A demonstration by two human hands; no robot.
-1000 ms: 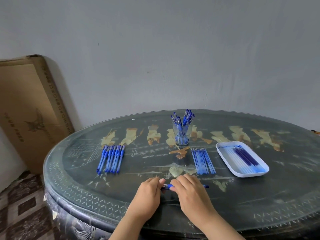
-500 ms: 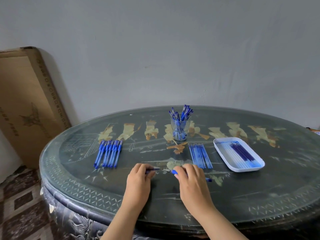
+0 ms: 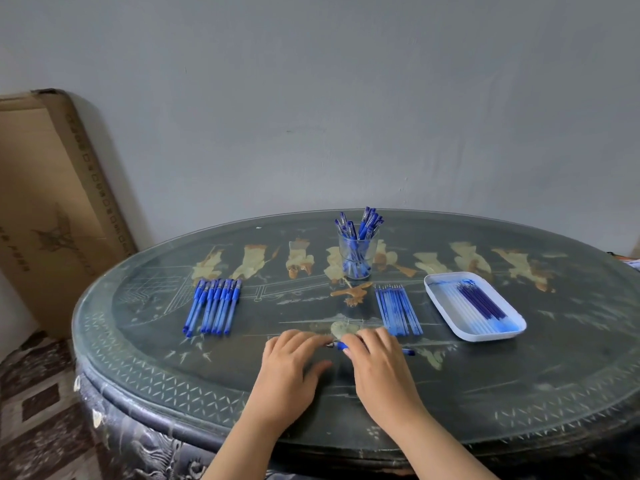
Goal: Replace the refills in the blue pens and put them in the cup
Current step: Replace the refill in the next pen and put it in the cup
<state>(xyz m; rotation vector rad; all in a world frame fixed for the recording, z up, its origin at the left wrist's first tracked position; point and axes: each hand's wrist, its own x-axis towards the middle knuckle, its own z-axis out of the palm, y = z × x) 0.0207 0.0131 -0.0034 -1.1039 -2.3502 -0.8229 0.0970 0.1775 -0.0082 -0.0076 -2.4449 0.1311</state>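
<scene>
Drawn together since half a second ago, the blue pen parts nearly meet, low over the near worktop. The left hand grip pinches its tip end and the right hand grip holds the barrel. Best to keep both parts in line while twisting. The cup stands well behind.

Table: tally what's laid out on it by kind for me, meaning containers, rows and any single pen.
Clear cup holding blue pens: 1
White tray holding refills: 1
Row of blue pens: 1
Row of refills: 1
Single blue pen at the near edge: 1
Total: 5
The items inside each row, the cup and the tray are too tightly packed to count.
</scene>
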